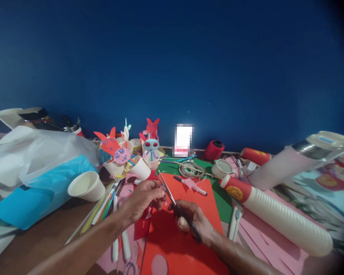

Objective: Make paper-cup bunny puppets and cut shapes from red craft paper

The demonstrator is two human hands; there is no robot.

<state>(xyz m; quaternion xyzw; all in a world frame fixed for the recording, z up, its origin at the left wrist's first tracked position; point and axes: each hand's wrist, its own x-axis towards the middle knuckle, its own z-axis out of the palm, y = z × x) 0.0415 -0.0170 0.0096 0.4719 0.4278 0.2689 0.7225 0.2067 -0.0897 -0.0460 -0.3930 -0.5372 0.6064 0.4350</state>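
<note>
My right hand (193, 219) is wrapped round the black handles of a pair of scissors (169, 191), whose blades point up and to the left, slightly parted. Beside the blades, my left hand (149, 196) pinches with thumb and fingers; a small pinkish scrap seems to show below them, but what it holds is too small to make out. Both hands are over a red sheet (183, 244). On that sheet lie a marker (199, 190) with a pink paper cutout (191, 184) across it, and a pink oval (159, 264) near the front edge.
Paper cups with cut-paper animal faces (122, 156) stand at the back. A white cup (86, 186), straws (99, 210) and blue sheets (46, 191) are left. Right are stacked cups (286, 217), a box cutter (235, 223) and pink paper (258, 236). Behind rises a blue wall.
</note>
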